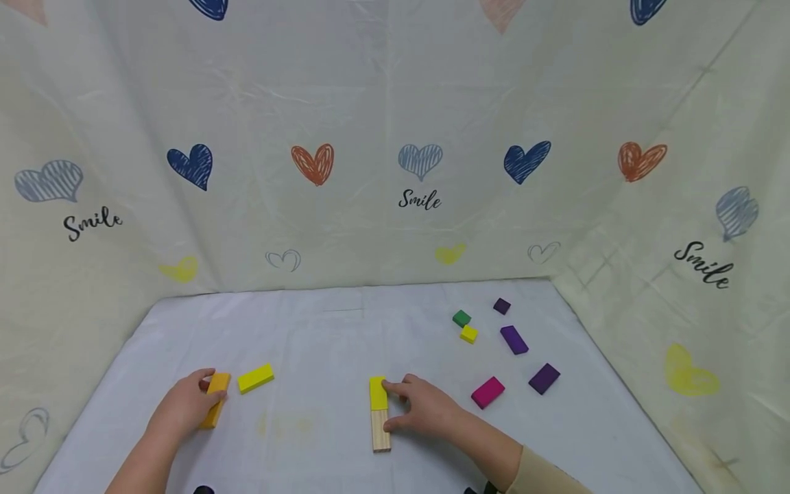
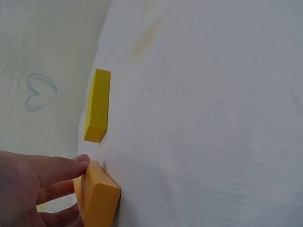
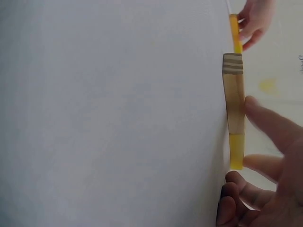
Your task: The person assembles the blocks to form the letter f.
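At the left of the table my left hand (image 1: 183, 406) grips an orange block (image 1: 216, 400), thumb on one side and fingers on the other. A yellow block (image 2: 98, 106) lies just beyond that hand. Near the middle, a short yellow block (image 1: 378, 393) sits end to end with a striped natural-wood block (image 1: 380, 431). My right hand (image 1: 428, 409) reaches in from the right, its index fingertip at the yellow block's edge and its thumb at the wooden one's side. In the right wrist view the other fingers of this hand (image 3: 279, 175) are curled beside the row.
On the right lie a pink block (image 1: 488, 392), a dark purple block (image 1: 544, 379), a violet block (image 1: 514, 339) and a small dark block (image 1: 502, 306). Small green (image 1: 461, 318) and yellow (image 1: 469, 334) blocks touch farther back. Heart-printed cloth walls (image 1: 345, 226) stand around the table.
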`<state>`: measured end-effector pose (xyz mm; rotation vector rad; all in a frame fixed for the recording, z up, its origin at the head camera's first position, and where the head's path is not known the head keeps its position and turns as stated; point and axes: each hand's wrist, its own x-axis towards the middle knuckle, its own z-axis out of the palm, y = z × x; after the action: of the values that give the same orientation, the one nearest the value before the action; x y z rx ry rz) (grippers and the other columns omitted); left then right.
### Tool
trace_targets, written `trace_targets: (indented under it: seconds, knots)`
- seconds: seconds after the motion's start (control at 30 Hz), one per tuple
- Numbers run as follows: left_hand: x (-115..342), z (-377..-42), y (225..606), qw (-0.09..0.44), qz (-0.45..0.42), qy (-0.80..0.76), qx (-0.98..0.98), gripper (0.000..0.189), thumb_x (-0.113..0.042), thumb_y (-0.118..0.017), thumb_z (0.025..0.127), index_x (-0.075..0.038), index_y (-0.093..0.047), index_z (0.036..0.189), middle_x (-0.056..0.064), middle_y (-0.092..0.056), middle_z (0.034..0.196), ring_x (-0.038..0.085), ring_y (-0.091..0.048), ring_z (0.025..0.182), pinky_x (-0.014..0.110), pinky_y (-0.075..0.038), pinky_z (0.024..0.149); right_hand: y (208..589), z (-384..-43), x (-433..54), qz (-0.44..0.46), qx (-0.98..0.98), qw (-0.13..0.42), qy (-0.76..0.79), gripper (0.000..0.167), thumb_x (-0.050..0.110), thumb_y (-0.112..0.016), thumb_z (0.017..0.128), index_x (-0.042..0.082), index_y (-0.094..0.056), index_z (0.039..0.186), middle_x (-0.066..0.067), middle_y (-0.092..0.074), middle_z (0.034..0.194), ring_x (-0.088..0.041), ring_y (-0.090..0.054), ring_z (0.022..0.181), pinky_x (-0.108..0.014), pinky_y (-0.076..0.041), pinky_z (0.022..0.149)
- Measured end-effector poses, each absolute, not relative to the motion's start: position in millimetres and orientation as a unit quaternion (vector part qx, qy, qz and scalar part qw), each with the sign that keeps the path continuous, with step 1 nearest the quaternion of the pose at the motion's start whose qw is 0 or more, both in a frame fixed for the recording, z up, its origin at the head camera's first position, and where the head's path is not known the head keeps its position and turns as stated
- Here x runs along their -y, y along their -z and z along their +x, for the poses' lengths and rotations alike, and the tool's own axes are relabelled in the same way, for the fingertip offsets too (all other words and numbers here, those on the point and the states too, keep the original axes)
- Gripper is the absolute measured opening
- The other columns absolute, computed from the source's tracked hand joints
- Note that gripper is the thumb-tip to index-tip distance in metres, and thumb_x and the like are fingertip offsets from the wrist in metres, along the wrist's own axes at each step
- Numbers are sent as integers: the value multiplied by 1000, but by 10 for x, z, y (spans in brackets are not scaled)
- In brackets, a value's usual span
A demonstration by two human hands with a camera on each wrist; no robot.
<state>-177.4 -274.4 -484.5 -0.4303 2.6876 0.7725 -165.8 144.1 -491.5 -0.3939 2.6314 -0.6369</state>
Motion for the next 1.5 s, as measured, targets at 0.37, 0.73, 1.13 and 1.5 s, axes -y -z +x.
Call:
trace_targets:
  seconds: [0.37,0.73,1.13,1.5]
  knots:
    - [2738,-1764,4796,140,-146,-251,-947,60,-28,-69,93,0,-44,140,31,-57,121,40,-58,99,52,-49,78,4923,-1661,-1442,-142,-944,197,223,76,45,-84,74,30,-55,143,4,-48,89,-12,-48,78,-23,-46,62]
    - [2844,-1724,4723,127,-152,-284,-938,53,-20,-64,96,-2,-46,142,31,-56,119,34,-57,91,43,-49,71,4912,-1665,-1450,-143,-945,192,223,76,45,-84,75,30,-55,143,4,-49,89,-12,-48,78,-22,-46,63]
    - [2708,-1715,4499,93,-142,-343,-924,61,-31,-62,98,-12,-41,151,28,-55,127,28,-61,92,34,-46,69,4923,-1669,-1469,-143,-943,195,227,76,45,-84,75,30,-55,143,5,-50,91,-12,-48,79,-22,-47,64]
    - [2214,-1802,4418,76,-109,-390,-911,57,-32,-61,99,-19,-43,151,24,-53,133,35,-60,107,46,-52,85,4944,-1649,-1462,-144,-941,194,235,75,43,-85,75,29,-56,142,5,-50,90,-11,-49,80,-22,-47,63]
